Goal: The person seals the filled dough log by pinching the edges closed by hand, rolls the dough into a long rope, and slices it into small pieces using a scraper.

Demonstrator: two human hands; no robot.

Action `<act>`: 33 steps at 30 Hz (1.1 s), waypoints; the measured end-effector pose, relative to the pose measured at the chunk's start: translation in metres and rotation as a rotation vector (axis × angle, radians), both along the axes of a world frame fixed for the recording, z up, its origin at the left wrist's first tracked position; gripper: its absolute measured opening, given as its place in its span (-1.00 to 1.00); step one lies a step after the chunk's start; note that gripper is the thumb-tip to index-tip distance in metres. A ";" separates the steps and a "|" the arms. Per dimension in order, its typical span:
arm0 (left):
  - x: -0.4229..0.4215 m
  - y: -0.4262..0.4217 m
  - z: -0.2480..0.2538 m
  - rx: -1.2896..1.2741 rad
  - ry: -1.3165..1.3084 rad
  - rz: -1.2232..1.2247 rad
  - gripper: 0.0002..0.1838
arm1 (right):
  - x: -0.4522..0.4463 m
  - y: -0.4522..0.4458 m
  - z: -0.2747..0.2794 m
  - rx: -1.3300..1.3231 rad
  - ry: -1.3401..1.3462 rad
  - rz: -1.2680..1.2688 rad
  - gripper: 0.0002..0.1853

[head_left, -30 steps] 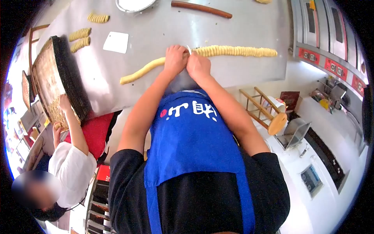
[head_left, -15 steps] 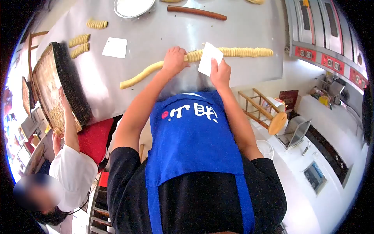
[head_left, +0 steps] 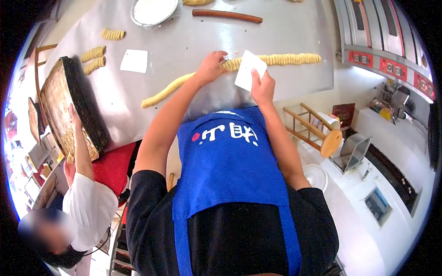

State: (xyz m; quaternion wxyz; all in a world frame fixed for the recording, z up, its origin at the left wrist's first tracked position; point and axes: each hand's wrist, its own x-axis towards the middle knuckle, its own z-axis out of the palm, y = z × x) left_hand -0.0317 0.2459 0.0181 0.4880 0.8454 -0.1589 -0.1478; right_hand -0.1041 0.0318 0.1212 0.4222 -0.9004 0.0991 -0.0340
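A long rope of yellow dough (head_left: 169, 89) lies across the metal table; its left part is smooth, its right part cut into many thin slices still in a row. My left hand (head_left: 211, 68) rests around the rope near the cut part, fingers on the far side and thumb on the near side. In my right hand (head_left: 264, 87) is a white dough scraper (head_left: 249, 72), gripped at its lower right edge. The scraper stands tilted over the rope just right of my left hand, hiding part of the slices; whether its edge touches the table is hidden.
On the metal table (head_left: 175, 50) are a rolling pin (head_left: 227, 16), a bowl of white powder (head_left: 154, 10), a second white scraper (head_left: 134, 61) and rows of cut dough (head_left: 93, 54). At left a person's arm (head_left: 83, 147) reaches into a large tray (head_left: 85, 101). A wooden stool (head_left: 330, 142) stands right.
My left hand has shifted slightly, its fingers more spread over the rope. The scraper stays at nearly the same place on the dough. The view has moved a little.
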 end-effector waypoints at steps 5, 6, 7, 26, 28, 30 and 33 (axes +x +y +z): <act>0.005 -0.003 -0.007 -0.024 0.224 0.051 -0.42 | -0.005 -0.007 0.000 0.011 -0.003 0.002 -0.65; 0.004 -0.002 0.000 0.005 0.133 0.099 -0.45 | -0.005 -0.008 0.000 -0.006 0.001 -0.003 -0.66; -0.003 0.002 0.011 0.009 0.130 0.101 -0.45 | -0.004 -0.009 0.000 -0.022 0.002 -0.011 -0.66; -0.021 0.046 0.003 0.443 -0.348 -0.072 -0.51 | 0.004 0.002 0.002 0.003 0.030 0.010 -0.65; -0.018 0.050 0.004 0.328 -0.214 -0.017 -0.53 | 0.004 0.002 0.001 0.022 0.000 0.015 -0.66; -0.012 0.061 0.012 0.094 0.118 0.052 -0.54 | 0.007 0.002 -0.001 0.018 -0.002 0.015 -0.66; -0.014 0.066 0.031 0.081 0.193 0.050 -0.56 | 0.009 0.006 0.002 0.018 0.055 0.015 -0.66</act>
